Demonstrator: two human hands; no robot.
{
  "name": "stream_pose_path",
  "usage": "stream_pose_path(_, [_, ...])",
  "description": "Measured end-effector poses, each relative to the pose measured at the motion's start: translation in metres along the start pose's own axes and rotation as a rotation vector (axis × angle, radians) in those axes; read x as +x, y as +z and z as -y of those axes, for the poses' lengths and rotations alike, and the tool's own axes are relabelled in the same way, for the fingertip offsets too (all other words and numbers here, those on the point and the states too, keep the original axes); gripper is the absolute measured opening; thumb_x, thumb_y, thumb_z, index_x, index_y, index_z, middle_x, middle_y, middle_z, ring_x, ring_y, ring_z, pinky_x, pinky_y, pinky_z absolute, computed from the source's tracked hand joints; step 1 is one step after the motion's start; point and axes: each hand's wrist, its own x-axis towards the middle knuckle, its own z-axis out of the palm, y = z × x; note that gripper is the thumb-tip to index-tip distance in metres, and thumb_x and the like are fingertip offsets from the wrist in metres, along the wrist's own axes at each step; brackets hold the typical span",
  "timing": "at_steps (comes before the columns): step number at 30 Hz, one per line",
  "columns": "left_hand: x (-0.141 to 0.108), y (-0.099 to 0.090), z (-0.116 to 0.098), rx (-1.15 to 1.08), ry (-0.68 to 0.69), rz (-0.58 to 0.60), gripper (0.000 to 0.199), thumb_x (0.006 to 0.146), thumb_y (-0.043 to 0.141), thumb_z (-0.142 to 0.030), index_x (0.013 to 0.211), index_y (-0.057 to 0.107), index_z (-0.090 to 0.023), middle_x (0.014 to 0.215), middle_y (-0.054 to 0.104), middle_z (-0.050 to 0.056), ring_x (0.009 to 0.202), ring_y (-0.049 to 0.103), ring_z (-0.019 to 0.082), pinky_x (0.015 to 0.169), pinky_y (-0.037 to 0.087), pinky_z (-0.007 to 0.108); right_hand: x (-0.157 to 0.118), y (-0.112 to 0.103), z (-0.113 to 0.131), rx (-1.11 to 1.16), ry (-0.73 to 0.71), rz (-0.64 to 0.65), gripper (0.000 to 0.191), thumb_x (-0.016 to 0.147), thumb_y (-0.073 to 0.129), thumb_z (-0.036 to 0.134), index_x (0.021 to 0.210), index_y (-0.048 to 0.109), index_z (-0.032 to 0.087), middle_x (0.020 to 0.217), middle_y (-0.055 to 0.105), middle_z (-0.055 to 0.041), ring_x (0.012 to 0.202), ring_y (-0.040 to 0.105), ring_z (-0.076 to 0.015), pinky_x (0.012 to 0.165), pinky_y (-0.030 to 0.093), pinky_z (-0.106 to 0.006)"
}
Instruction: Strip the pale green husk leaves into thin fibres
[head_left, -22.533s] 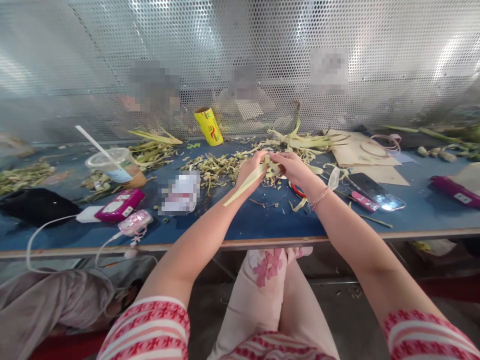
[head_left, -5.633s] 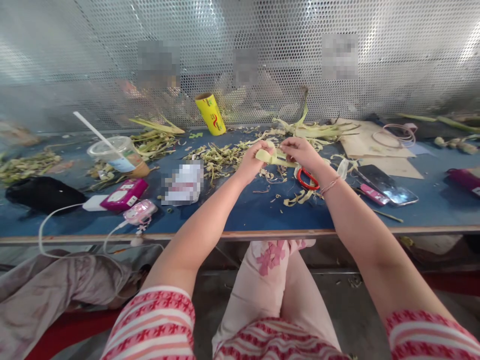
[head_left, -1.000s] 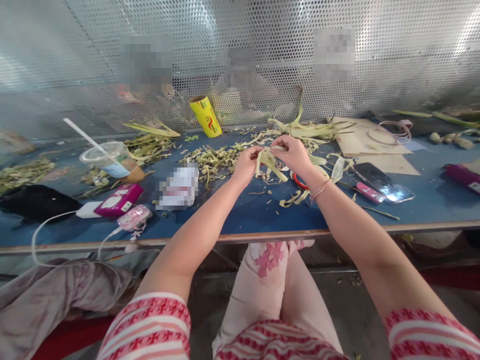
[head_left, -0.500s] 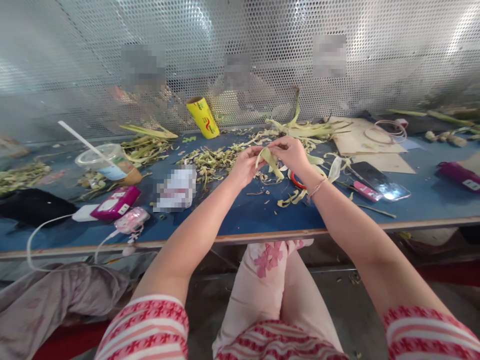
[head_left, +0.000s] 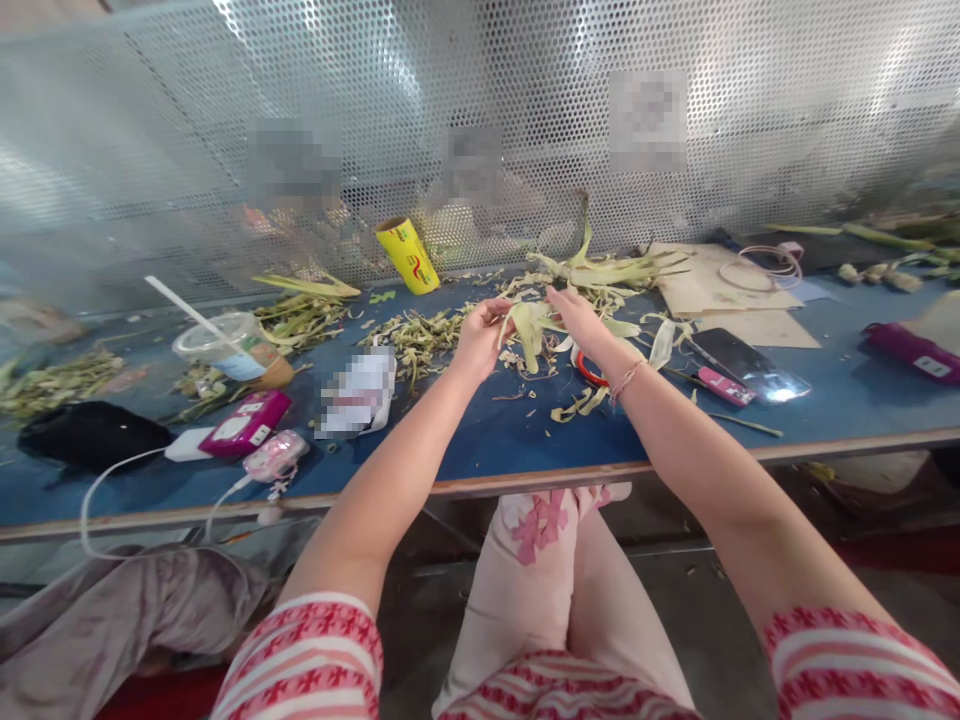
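Observation:
A pale green strip of plant leaf [head_left: 531, 335] hangs between my hands above the blue table. My left hand [head_left: 484, 335] has its fingers closed on the strip's left side. At the strip's right side is my right hand [head_left: 576, 315], its fingers pressed together; the fingertips are partly hidden by the back of the hand. Behind my hands lies a bunch of long green stalks [head_left: 600, 268]. Small yellow-green pieces [head_left: 427, 340] are heaped to the left, and a red ring-shaped handle [head_left: 589, 372] shows beside my right wrist.
On the blue table [head_left: 480, 440] are a lidded cup with a straw [head_left: 247, 355], a yellow roll [head_left: 407, 255], purple devices [head_left: 244, 422], a black pouch [head_left: 94, 435] and a phone [head_left: 739, 362]. A perforated metal panel [head_left: 540, 100] stands behind. Another person's leg [head_left: 150, 620] is at lower left.
My hands have moved slightly apart, and the leaf strip now hangs more openly between them. The whole view has shifted a little.

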Motion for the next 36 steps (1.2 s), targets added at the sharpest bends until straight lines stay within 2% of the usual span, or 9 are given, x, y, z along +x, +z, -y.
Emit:
stream_pose_path(3, [0.005, 0.002, -0.003, -0.001, 0.021, 0.017, 0.031, 0.057, 0.080, -0.007, 0.079, 0.061, -0.017, 0.077, 0.065, -0.004, 0.070, 0.064, 0.008, 0.072, 0.051, 0.023, -0.005, 0.004, 0.007, 0.238, 0.347, 0.043, 0.041, 0.091, 0.053, 0.059, 0.078, 0.062, 0.021, 0.077, 0.066, -0.0031, 0.069, 0.060, -0.0148, 0.073, 0.052, -0.029])
stream_pose_path(6, [0.012, 0.006, -0.007, 0.019, 0.028, 0.042, 0.033, 0.057, 0.081, -0.009, 0.079, 0.059, -0.018, 0.074, 0.063, -0.005, 0.068, 0.063, 0.008, 0.072, 0.050, 0.025, -0.011, 0.008, 0.019, 0.472, 0.467, 0.048, 0.044, 0.092, 0.051, 0.062, 0.081, 0.061, 0.021, 0.072, 0.063, -0.0013, 0.062, 0.060, -0.0129, 0.066, 0.051, -0.026])
stream_pose_path(11, [0.019, 0.011, -0.011, 0.034, -0.052, 0.068, 0.028, 0.054, 0.073, -0.005, 0.074, 0.057, -0.017, 0.067, 0.064, -0.005, 0.063, 0.061, 0.009, 0.069, 0.049, 0.025, -0.016, 0.006, 0.031, 0.668, 0.509, 0.105, 0.041, 0.095, 0.048, 0.057, 0.079, 0.057, 0.021, 0.067, 0.063, -0.0008, 0.059, 0.059, -0.0144, 0.063, 0.052, -0.029])
stream_pose_path(14, [0.019, 0.010, -0.011, 0.049, -0.069, 0.056, 0.024, 0.053, 0.065, -0.004, 0.071, 0.057, -0.017, 0.062, 0.063, -0.006, 0.057, 0.058, 0.008, 0.062, 0.046, 0.023, -0.015, 0.008, 0.028, 0.643, 0.490, 0.087, 0.033, 0.100, 0.043, 0.043, 0.081, 0.058, 0.021, 0.063, 0.060, 0.0016, 0.054, 0.057, -0.0114, 0.058, 0.048, -0.024])
stream_pose_path(17, [0.017, 0.005, -0.009, 0.046, -0.061, 0.040, 0.025, 0.051, 0.060, -0.002, 0.072, 0.059, -0.017, 0.062, 0.064, -0.006, 0.055, 0.057, 0.007, 0.057, 0.042, 0.021, -0.015, 0.009, 0.025, 0.615, 0.386, 0.040, 0.022, 0.099, 0.047, 0.031, 0.084, 0.060, 0.020, 0.064, 0.059, 0.0045, 0.050, 0.055, -0.0073, 0.058, 0.046, -0.020])
stream_pose_path(22, [0.015, -0.004, -0.006, 0.060, -0.009, 0.031, 0.027, 0.054, 0.059, 0.000, 0.075, 0.061, -0.017, 0.069, 0.066, -0.004, 0.060, 0.058, 0.007, 0.058, 0.041, 0.021, -0.020, 0.006, 0.030, 0.599, 0.375, 0.032, 0.013, 0.092, 0.055, 0.016, 0.082, 0.062, 0.018, 0.066, 0.061, 0.0051, 0.052, 0.058, -0.0061, 0.058, 0.048, -0.020])
stream_pose_path(26, [0.014, -0.007, -0.004, 0.069, 0.022, 0.017, 0.024, 0.059, 0.057, -0.002, 0.076, 0.059, -0.019, 0.066, 0.064, -0.005, 0.057, 0.055, 0.007, 0.056, 0.041, 0.020, -0.022, 0.005, 0.035, 0.695, 0.470, 0.045, 0.015, 0.094, 0.055, 0.015, 0.080, 0.062, 0.017, 0.064, 0.064, 0.0018, 0.057, 0.063, -0.0090, 0.059, 0.052, -0.022])
stream_pose_path(30, [0.013, -0.004, -0.002, 0.091, 0.045, -0.055, 0.024, 0.060, 0.049, 0.001, 0.074, 0.056, -0.018, 0.062, 0.057, -0.006, 0.054, 0.051, 0.006, 0.054, 0.040, 0.019, -0.021, 0.004, 0.035, 0.753, 0.545, 0.024, 0.017, 0.094, 0.059, 0.018, 0.077, 0.059, 0.018, 0.062, 0.066, 0.0014, 0.061, 0.067, -0.0106, 0.058, 0.055, -0.023])
stream_pose_path(36, [0.013, -0.004, 0.003, 0.248, 0.143, -0.044, 0.028, 0.062, 0.044, 0.005, 0.074, 0.055, -0.018, 0.065, 0.054, -0.005, 0.055, 0.048, 0.007, 0.055, 0.037, 0.020, -0.019, 0.002, 0.032, 0.701, 0.473, -0.017, 0.020, 0.091, 0.067, 0.021, 0.074, 0.057, 0.018, 0.060, 0.063, 0.0037, 0.059, 0.066, -0.0092, 0.057, 0.056, -0.022])
